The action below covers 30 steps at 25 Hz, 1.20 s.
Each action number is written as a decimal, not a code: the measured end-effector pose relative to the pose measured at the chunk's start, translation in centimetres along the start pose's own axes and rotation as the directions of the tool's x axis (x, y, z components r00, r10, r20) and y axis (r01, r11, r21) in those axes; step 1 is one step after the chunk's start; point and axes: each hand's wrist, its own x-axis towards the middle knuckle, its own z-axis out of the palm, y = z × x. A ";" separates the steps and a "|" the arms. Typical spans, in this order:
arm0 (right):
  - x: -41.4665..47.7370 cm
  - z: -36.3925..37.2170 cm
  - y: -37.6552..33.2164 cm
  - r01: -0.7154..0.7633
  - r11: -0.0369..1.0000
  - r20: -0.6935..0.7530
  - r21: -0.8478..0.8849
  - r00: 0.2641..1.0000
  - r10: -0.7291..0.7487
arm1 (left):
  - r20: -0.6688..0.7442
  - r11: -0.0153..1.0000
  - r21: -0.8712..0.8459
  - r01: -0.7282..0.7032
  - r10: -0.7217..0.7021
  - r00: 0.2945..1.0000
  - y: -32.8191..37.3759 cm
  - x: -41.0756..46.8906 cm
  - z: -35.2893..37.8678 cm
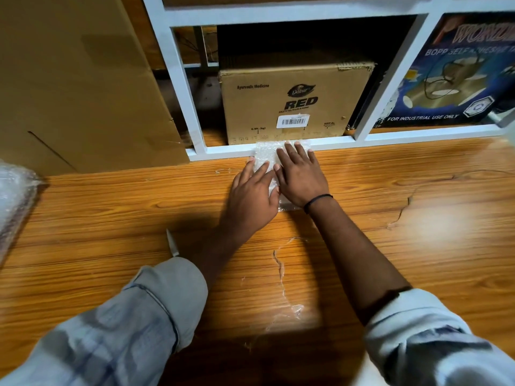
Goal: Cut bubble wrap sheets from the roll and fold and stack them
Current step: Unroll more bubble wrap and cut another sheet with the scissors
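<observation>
Folded bubble wrap sheet (267,153) lying at the far edge of the wood-grain tabletop (404,246), against the white shelf frame (328,144). The left hand (252,196) and right hand (302,176) lie flat upon it, fingers straight, pressing and gripping nothing. At least one sheet appears cut and folded; whether it tops a stack cannot be told. The bubble wrap roll (16,199) at the left edge suggests more cutting remains. A pale blade-like object (172,243), possibly the cutter, lies beside the left forearm. The shelf holds a "Dabur RED" carton (295,101) and a blue adhesive-tape box (459,71).
</observation>
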 end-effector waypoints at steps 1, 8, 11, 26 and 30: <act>-0.3 0.3 0.1 0.000 1.000 0.008 -0.009 1.000 0.000 | -0.007 1.000 0.000 0.001 -0.001 1.000 -0.2 -0.2 0.0; -2.0 1.1 0.2 0.064 0.997 0.091 -0.045 0.994 -0.060 | -0.006 1.000 0.012 0.009 -0.009 1.000 0.1 0.1 -0.4; -2.4 1.8 0.2 0.060 0.997 0.116 -0.052 0.992 -0.054 | 0.087 0.994 0.108 -0.028 0.019 0.996 -0.1 1.2 -0.6; -3.0 1.5 -0.1 0.065 0.996 0.030 -0.058 0.998 -0.063 | 0.201 0.996 0.084 0.026 -0.043 0.979 -0.9 0.9 -1.2; -3.8 0.7 -1.7 0.061 0.998 -0.060 0.001 0.996 -0.060 | 0.157 0.997 0.054 0.046 -0.054 0.986 -0.8 -0.2 -2.7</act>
